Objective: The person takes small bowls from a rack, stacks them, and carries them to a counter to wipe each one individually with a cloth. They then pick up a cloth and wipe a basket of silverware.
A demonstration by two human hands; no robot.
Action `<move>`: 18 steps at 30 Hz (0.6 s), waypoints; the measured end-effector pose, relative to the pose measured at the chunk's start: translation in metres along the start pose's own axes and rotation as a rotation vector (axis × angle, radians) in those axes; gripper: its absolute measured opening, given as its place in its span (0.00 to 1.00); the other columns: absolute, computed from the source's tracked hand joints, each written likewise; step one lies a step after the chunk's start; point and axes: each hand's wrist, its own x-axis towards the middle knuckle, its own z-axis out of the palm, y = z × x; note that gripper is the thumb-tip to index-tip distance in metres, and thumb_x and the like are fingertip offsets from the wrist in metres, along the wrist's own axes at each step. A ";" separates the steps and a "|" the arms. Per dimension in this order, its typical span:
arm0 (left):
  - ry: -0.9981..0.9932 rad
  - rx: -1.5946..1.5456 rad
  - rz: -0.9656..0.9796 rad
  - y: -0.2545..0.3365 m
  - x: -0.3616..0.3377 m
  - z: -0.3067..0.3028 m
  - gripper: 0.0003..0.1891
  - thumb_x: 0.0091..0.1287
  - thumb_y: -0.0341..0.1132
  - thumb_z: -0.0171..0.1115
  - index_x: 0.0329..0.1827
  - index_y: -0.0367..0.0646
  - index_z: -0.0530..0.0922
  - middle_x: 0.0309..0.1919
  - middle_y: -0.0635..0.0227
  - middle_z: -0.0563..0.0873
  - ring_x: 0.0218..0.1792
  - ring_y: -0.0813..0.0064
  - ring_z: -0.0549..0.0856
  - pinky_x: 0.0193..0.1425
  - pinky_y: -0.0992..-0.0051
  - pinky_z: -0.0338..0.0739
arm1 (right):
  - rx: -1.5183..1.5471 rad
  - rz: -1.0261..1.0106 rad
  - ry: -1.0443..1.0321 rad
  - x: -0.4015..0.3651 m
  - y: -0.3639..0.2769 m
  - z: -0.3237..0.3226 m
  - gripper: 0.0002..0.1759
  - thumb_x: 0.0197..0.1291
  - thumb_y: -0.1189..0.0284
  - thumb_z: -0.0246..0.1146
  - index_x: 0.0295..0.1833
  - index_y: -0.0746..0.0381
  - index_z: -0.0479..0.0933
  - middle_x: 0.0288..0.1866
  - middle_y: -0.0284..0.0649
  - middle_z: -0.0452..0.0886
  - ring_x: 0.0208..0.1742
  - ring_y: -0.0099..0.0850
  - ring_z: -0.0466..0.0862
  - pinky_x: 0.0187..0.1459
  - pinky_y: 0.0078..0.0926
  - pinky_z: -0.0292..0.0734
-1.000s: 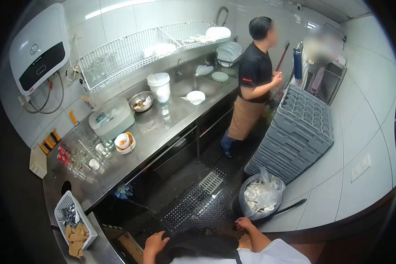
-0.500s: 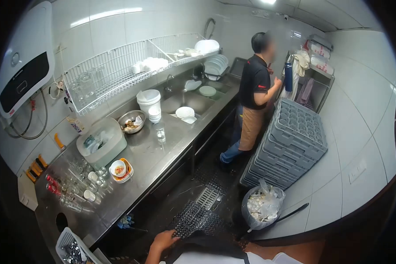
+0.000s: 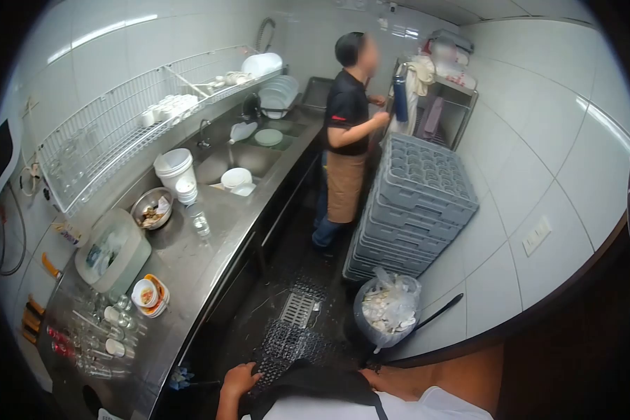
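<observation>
Low in the head view, my left hand (image 3: 241,379) is beside the black apron (image 3: 315,388) on my body. Its visible fingers are loosely extended, and nothing shows in them. Of my right hand (image 3: 373,380), only a small part appears past the apron's other side; its fingers are hidden. Below and ahead of my hands lies a black perforated floor mat (image 3: 290,344) around a metal drain grate (image 3: 301,310). A bin lined with a clear bag (image 3: 387,308), full of whitish waste, stands ahead of my right hand.
A steel counter (image 3: 210,259) runs along the left, bearing glasses (image 3: 94,336), stacked bowls (image 3: 149,295), a plastic tub (image 3: 113,250) and a white bucket (image 3: 175,170). Gray racks (image 3: 420,203) are stacked at right. A co-worker (image 3: 346,133) in an apron stands between counter and racks.
My view has turned to the right, so the counter, racks and bin sit further left. A bit of my right hand now shows. The co-worker's hands are lower and more apart.
</observation>
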 end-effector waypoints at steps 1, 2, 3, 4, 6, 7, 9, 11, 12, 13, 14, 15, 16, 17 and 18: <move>-0.008 -0.007 0.010 0.009 0.002 0.006 0.29 0.71 0.54 0.66 0.68 0.45 0.81 0.57 0.48 0.88 0.59 0.46 0.86 0.64 0.54 0.80 | -0.026 -0.011 -0.006 0.000 0.005 -0.007 0.22 0.62 0.55 0.67 0.57 0.54 0.88 0.52 0.47 0.91 0.45 0.40 0.93 0.48 0.38 0.86; -0.018 -0.013 0.014 0.017 0.004 0.010 0.29 0.71 0.53 0.66 0.68 0.45 0.81 0.57 0.47 0.88 0.59 0.46 0.86 0.64 0.54 0.80 | -0.102 0.030 0.012 -0.007 0.004 -0.015 0.21 0.63 0.56 0.66 0.57 0.53 0.88 0.51 0.46 0.91 0.45 0.39 0.93 0.48 0.38 0.86; -0.030 -0.021 0.052 0.027 0.008 0.015 0.29 0.71 0.53 0.66 0.68 0.45 0.81 0.57 0.47 0.88 0.58 0.46 0.87 0.64 0.54 0.80 | -0.181 0.070 0.027 -0.014 0.002 -0.024 0.21 0.63 0.57 0.65 0.57 0.53 0.88 0.51 0.46 0.91 0.45 0.39 0.93 0.48 0.38 0.86; -0.041 -0.031 0.086 0.039 0.011 0.021 0.29 0.71 0.53 0.66 0.68 0.45 0.81 0.57 0.47 0.88 0.58 0.46 0.87 0.64 0.53 0.80 | -0.097 0.139 0.034 -0.022 -0.002 -0.033 0.20 0.64 0.58 0.64 0.57 0.54 0.88 0.50 0.45 0.92 0.44 0.39 0.93 0.48 0.38 0.86; -0.048 -0.102 0.188 0.038 0.028 0.050 0.29 0.70 0.52 0.66 0.68 0.45 0.80 0.56 0.47 0.88 0.57 0.46 0.87 0.63 0.52 0.80 | 0.063 0.270 0.042 -0.011 0.025 -0.040 0.19 0.66 0.60 0.62 0.56 0.55 0.88 0.47 0.44 0.92 0.43 0.38 0.92 0.47 0.38 0.86; -0.045 -0.161 0.259 0.010 0.048 0.089 0.29 0.70 0.52 0.66 0.68 0.45 0.80 0.55 0.47 0.88 0.57 0.46 0.87 0.63 0.52 0.81 | 0.257 0.301 0.042 0.000 0.051 -0.036 0.18 0.66 0.62 0.61 0.55 0.56 0.88 0.45 0.44 0.91 0.42 0.38 0.92 0.45 0.38 0.86; -0.035 -0.148 0.285 0.018 0.052 0.100 0.28 0.70 0.51 0.66 0.68 0.45 0.80 0.55 0.47 0.88 0.57 0.46 0.87 0.62 0.52 0.81 | 0.646 0.368 0.044 0.016 0.102 -0.028 0.17 0.67 0.65 0.59 0.53 0.58 0.89 0.41 0.45 0.91 0.39 0.37 0.92 0.42 0.38 0.87; -0.026 -0.009 0.183 0.081 0.022 0.043 0.28 0.70 0.50 0.67 0.68 0.45 0.80 0.54 0.47 0.89 0.56 0.47 0.87 0.61 0.52 0.81 | 0.472 0.287 0.030 0.017 0.120 -0.028 0.16 0.67 0.67 0.58 0.49 0.59 0.89 0.38 0.46 0.89 0.35 0.36 0.91 0.37 0.36 0.87; -0.016 -0.006 0.141 0.093 0.015 0.033 0.27 0.70 0.50 0.67 0.68 0.45 0.81 0.54 0.48 0.89 0.56 0.47 0.88 0.61 0.53 0.82 | 0.382 0.248 0.024 0.016 0.127 -0.029 0.15 0.67 0.68 0.58 0.47 0.60 0.89 0.36 0.46 0.89 0.33 0.36 0.91 0.34 0.35 0.87; -0.004 -0.001 0.100 0.101 0.011 0.024 0.27 0.70 0.50 0.67 0.68 0.45 0.81 0.54 0.48 0.89 0.56 0.47 0.88 0.61 0.53 0.82 | 0.234 0.200 0.016 0.010 0.123 -0.035 0.15 0.67 0.68 0.58 0.46 0.60 0.89 0.36 0.46 0.89 0.32 0.35 0.91 0.34 0.35 0.86; 0.010 0.008 0.060 0.104 0.008 0.021 0.27 0.70 0.50 0.67 0.67 0.46 0.81 0.55 0.48 0.89 0.56 0.47 0.88 0.61 0.54 0.82 | 0.084 0.148 0.015 0.005 0.112 -0.042 0.14 0.67 0.68 0.59 0.45 0.60 0.89 0.36 0.46 0.89 0.32 0.35 0.90 0.34 0.35 0.86; 0.030 0.002 0.034 0.101 0.004 0.025 0.27 0.70 0.51 0.67 0.67 0.46 0.81 0.55 0.48 0.89 0.56 0.47 0.88 0.62 0.54 0.82 | -0.035 0.100 0.010 0.001 0.101 -0.045 0.13 0.66 0.69 0.59 0.44 0.60 0.89 0.36 0.45 0.89 0.31 0.34 0.90 0.33 0.35 0.85; 0.054 -0.002 0.009 0.096 0.001 0.030 0.27 0.70 0.51 0.68 0.67 0.46 0.82 0.55 0.49 0.89 0.56 0.48 0.88 0.62 0.54 0.82 | -0.091 0.068 0.008 0.000 0.092 -0.049 0.13 0.66 0.69 0.60 0.43 0.60 0.89 0.35 0.45 0.89 0.31 0.34 0.90 0.33 0.35 0.85; 0.077 -0.004 -0.016 0.096 -0.002 0.034 0.27 0.69 0.52 0.68 0.67 0.46 0.82 0.55 0.49 0.89 0.56 0.48 0.88 0.62 0.55 0.82 | -0.109 0.047 0.006 -0.001 0.085 -0.049 0.12 0.66 0.69 0.60 0.42 0.60 0.89 0.35 0.45 0.89 0.30 0.33 0.90 0.33 0.35 0.84; 0.066 -0.009 -0.063 0.102 -0.009 0.032 0.28 0.69 0.52 0.68 0.66 0.46 0.82 0.55 0.50 0.89 0.57 0.48 0.88 0.63 0.55 0.82 | -0.100 0.037 0.001 0.001 0.078 -0.049 0.12 0.66 0.69 0.61 0.41 0.61 0.90 0.35 0.44 0.89 0.30 0.33 0.89 0.33 0.35 0.84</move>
